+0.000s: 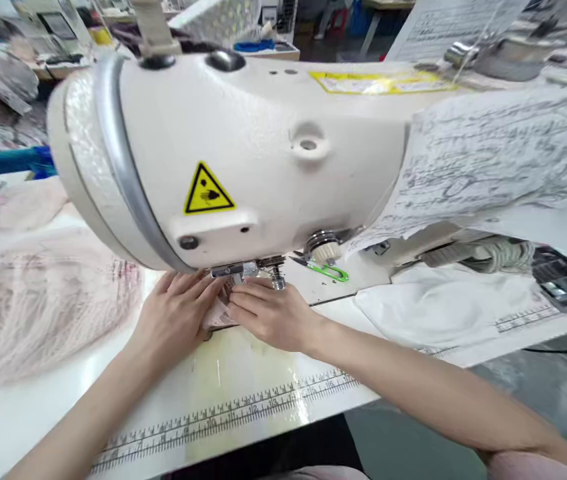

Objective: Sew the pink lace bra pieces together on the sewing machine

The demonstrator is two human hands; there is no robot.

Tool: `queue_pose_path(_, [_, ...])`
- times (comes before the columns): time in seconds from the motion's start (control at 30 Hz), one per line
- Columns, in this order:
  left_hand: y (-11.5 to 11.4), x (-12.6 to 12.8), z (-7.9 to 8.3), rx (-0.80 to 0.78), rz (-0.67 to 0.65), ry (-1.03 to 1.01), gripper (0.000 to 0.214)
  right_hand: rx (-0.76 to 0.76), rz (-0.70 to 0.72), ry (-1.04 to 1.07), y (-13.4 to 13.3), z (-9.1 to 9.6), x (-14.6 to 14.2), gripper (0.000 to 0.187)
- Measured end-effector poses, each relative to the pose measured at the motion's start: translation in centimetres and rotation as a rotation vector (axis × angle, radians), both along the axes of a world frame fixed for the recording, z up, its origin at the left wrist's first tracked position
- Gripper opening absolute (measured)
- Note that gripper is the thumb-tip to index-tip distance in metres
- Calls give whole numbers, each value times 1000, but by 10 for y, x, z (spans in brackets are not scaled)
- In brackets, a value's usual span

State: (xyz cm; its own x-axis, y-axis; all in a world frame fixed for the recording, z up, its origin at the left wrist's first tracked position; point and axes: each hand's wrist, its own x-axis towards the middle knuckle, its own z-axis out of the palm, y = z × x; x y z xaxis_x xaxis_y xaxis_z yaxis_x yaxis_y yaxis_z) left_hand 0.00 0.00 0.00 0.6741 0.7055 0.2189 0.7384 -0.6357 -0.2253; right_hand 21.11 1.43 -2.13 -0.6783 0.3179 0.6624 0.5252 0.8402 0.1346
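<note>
My left hand [176, 317] lies flat on a small pink fabric piece [217, 313] under the head of a white sewing machine [233, 153], fingers stretched toward the presser foot [236, 271]. My right hand [271, 313] presses the same piece from the right, its fingers together and pointing left, just below the needle bar [277, 277]. Most of the fabric piece is hidden by both hands and the machine head.
A heap of pale pink mesh fabric [38, 300] lies on the left of the white table [243, 393], which has a printed ruler [223, 417] along its front edge. Green thread snips [326, 270] lie behind the needle. White cloth [438, 307] and printed paper [493, 160] sit at right.
</note>
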Motion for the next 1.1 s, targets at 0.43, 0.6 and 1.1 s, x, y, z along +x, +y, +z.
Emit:
queue_pose_path(0.43, [-1, 0, 0, 42, -33, 2, 43, -47, -53, -54, 5, 4, 8, 26])
queue_pose_path(0.6, [-2, 0, -2, 50, -47, -13, 42, -55, -63, -68, 8, 4, 11, 26])
queue_pose_path(1.1, [-6, 7, 2, 107, -40, -57, 38, -56, -61, -52, 15, 5, 15, 20])
